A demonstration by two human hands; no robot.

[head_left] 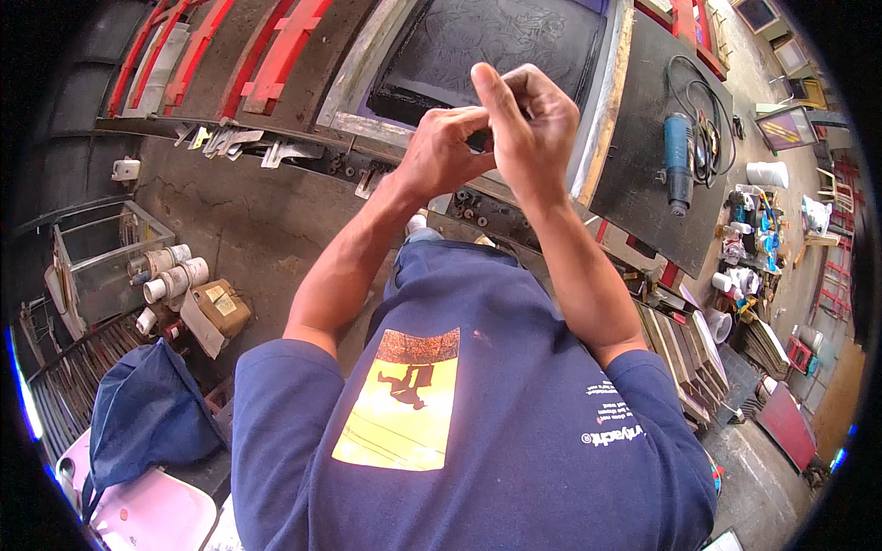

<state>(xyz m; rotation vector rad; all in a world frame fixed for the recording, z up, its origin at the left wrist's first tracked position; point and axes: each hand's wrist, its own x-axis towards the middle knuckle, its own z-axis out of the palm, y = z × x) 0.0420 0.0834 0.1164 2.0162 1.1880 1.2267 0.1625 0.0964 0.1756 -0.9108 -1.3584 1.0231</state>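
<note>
Hands: A person's left hand [446,151] and right hand [542,138] meet above the near end of a framed screen [367,60].
Fingers: The right hand's are curled together beside a raised thumb; the left's bend inward, their tips lost behind the right hand.
Between the hands: Hidden from view; whether the fingers clamp on anything cannot be told.
Screen: Lies flat on the worktable ahead, its dark panel [496,46] marked with faint, hard-to-read line work; forearms and hands cover part of the near rail, and the upper edge cuts off the far end.
Direction: Side rails run away from the person, leaning slightly right; with one end cropped, the long axis cannot be settled.
Heat gun: A blue tool [679,156] rests on a black board [634,119] at right, nozzle toward the person, its cord coiled alongside.
</note>
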